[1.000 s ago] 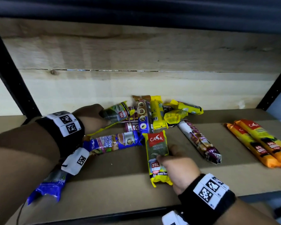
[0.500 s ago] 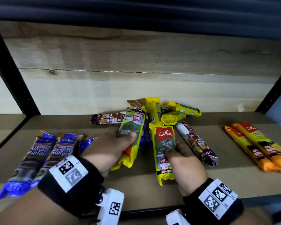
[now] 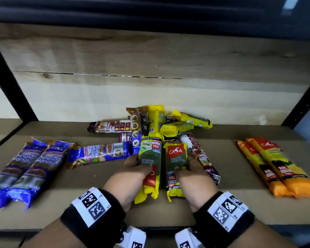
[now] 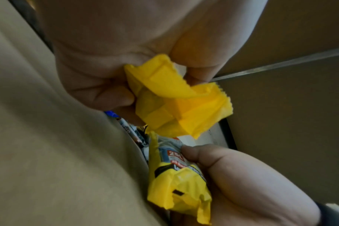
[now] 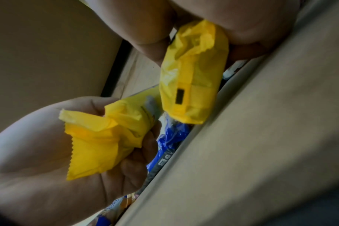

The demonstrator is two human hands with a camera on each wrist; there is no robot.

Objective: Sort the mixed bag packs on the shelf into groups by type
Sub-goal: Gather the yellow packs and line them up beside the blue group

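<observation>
One yellow pack (image 3: 149, 163) is gripped by the left hand (image 3: 131, 178) and another yellow pack (image 3: 175, 165) by the right hand (image 3: 193, 178), side by side at the shelf (image 3: 231, 203) front.

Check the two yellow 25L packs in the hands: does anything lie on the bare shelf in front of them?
Nothing visible. The left hand and right hand hold the yellow 25L packs over bare shelf.
</observation>
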